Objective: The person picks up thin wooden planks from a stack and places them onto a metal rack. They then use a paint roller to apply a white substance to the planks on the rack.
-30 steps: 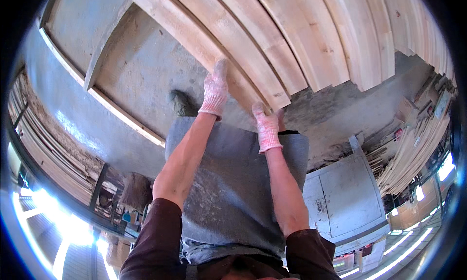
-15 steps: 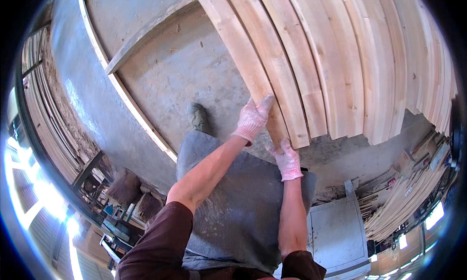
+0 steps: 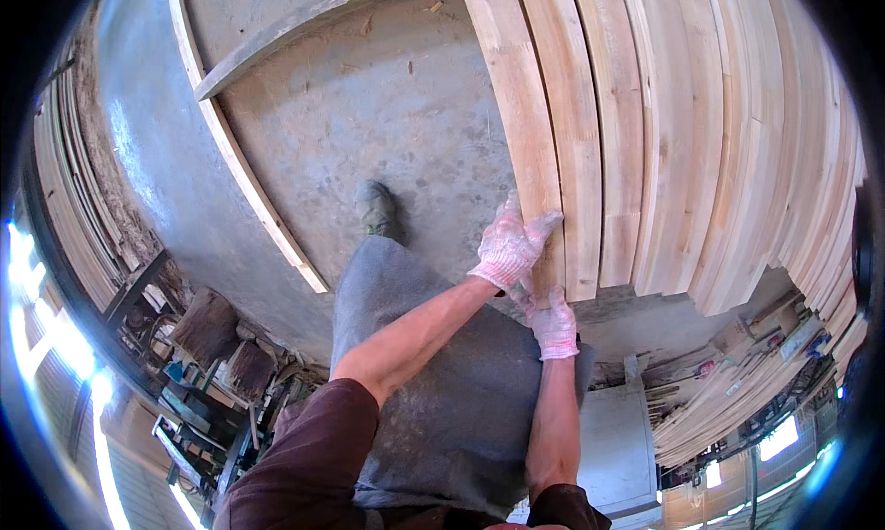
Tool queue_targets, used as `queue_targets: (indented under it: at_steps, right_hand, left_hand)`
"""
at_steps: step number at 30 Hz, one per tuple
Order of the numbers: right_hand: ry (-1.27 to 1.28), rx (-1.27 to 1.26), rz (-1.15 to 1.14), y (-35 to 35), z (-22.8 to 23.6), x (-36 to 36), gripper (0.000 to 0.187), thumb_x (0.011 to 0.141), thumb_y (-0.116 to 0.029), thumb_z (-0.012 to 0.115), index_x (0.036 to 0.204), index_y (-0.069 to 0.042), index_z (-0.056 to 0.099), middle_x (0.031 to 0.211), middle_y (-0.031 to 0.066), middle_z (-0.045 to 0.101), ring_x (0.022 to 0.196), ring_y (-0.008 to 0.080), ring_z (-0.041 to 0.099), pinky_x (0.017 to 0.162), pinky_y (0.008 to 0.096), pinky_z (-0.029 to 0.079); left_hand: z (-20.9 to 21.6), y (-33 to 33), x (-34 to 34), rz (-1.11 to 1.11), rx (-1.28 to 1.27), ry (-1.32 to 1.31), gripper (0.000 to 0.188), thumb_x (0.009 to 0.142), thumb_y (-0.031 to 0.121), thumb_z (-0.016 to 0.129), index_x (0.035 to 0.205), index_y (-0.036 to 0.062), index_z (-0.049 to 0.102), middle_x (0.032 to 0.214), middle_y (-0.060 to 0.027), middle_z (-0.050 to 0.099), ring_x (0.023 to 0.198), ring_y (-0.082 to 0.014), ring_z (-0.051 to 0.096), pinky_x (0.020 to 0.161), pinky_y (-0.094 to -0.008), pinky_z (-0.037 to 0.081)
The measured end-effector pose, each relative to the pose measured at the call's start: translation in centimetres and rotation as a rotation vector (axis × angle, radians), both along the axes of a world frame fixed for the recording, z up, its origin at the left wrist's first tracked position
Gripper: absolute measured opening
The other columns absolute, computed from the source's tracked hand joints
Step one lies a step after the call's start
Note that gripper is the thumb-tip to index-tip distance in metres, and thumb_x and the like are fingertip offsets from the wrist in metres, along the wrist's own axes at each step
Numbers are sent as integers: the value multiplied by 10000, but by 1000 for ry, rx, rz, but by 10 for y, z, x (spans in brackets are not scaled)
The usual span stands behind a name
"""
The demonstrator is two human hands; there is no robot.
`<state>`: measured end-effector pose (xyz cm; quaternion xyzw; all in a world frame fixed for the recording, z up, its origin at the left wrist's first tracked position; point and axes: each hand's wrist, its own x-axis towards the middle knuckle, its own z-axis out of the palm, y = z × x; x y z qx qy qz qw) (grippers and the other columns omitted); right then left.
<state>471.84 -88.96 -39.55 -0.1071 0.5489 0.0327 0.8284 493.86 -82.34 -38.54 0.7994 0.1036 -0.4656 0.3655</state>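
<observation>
Both my hands wear pale knit gloves and grip the leftmost wooden board (image 3: 524,97) of a row of long boards. My left hand (image 3: 514,242) is wrapped round its left edge, with the thumb lying across the top face. At the board's near end, my right hand (image 3: 553,327) holds the end with the thumb on top; its other fingers are partly hidden underneath. A second board (image 3: 573,152) lies close beside it on the right. Over my lap hangs a grey apron (image 3: 433,373).
More boards (image 3: 728,143) spread rightward, their near ends uneven. On the concrete floor (image 3: 415,115) lie a thin strip (image 3: 244,170) and a curved bar (image 3: 304,23). My shoe (image 3: 378,207) is left of the boards. Wood chunks (image 3: 207,329) stand lower left, a pale cabinet (image 3: 608,447) lower right.
The view has shifted, so the boards appear further right and lower. My left hand has come closer to my right along the board. Both hands keep their hold.
</observation>
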Motion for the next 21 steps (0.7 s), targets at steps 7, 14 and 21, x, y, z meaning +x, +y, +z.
queue_targets:
  at_steps: [7, 14, 21]
  right_hand:
    - [22, -34, 46, -2, -6, -11, 761, 882, -394, 823, 1482, -67, 486, 1424, 123, 582, 1304, 306, 563, 1046, 633, 496]
    - [141, -69, 60, 5, -8, -18, 802, 837, -384, 869, 1476, -102, 475, 1463, 132, 533, 1309, 370, 552, 1016, 649, 508]
    - [144, -221, 58, 7, -11, -12, 725, 884, -285, 842, 1479, -137, 455, 1413, 95, 549, 1233, 326, 591, 947, 632, 559]
  left_hand:
    - [6, 16, 39, -406, -93, 86, 844, 943, 706, 549, 1335, -40, 586, 932, -294, 717, 997, -466, 710, 878, -495, 572]
    - [-94, 55, 58, 909, -305, 601, 898, 985, 707, 475, 1495, -33, 471, 1310, -216, 661, 1099, -305, 709, 1008, -466, 544]
    - [-174, 9, -52, 635, -325, 568, 813, 990, 640, 522, 1514, 21, 458, 1367, -170, 638, 1135, -281, 690, 1029, -460, 528]
